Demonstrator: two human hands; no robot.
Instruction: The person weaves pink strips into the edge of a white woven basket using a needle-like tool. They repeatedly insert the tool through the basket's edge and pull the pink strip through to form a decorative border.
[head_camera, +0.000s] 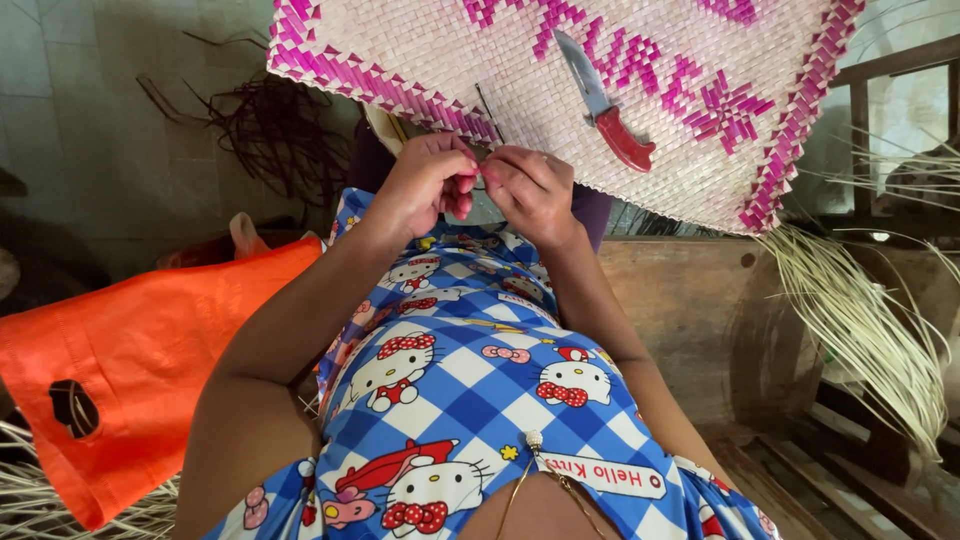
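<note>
Woven mat (420, 50), pale with pink border, lies across your lap, edge toward you for close work. Your left hand (425, 185) and right hand (530, 190) meet at that edge, fingertips pinched on thin strip. Red-handled knife (605, 100) rests on mat, within reach. Orange bag (130, 370) beside you.

A worn wooden counter (700, 310) runs across the right half of the view, its brown surface scuffed and dull. A woven mat (520, 60) of pale strips with a pink border lies over its far edge, and a knife (605, 100) with a red handle rests on the mat. Loose pale straw strands (860, 320) fan over the counter's right end. An orange bag (130, 370) lies at the left on more straw.
</note>
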